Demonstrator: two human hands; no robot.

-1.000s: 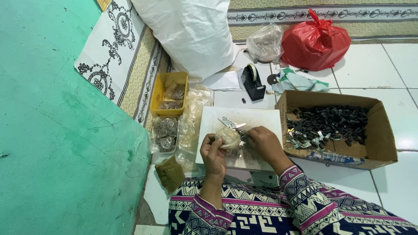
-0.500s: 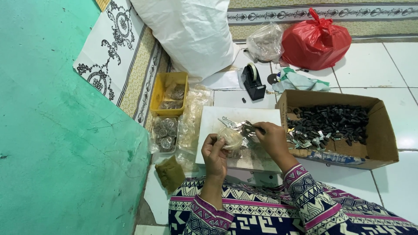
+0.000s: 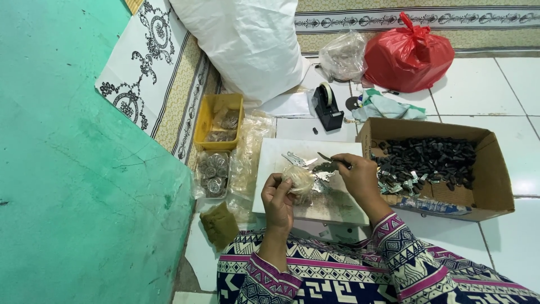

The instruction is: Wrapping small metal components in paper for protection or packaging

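Two hands work small metal parts into a clear bag over a white board on the floor.

The left hand (image 3: 279, 198) has its fingers closed around a small clear plastic bag (image 3: 298, 179) near the board's (image 3: 337, 205) middle. The right hand (image 3: 360, 177) pinches a thin metal piece (image 3: 329, 160) between its fingers, just above a heap of metal pieces (image 3: 320, 179) beside the bag. A cardboard box (image 3: 488, 180) of dark parts sits off the board's right edge; a yellow tray (image 3: 206, 118) lies beyond its left edge.
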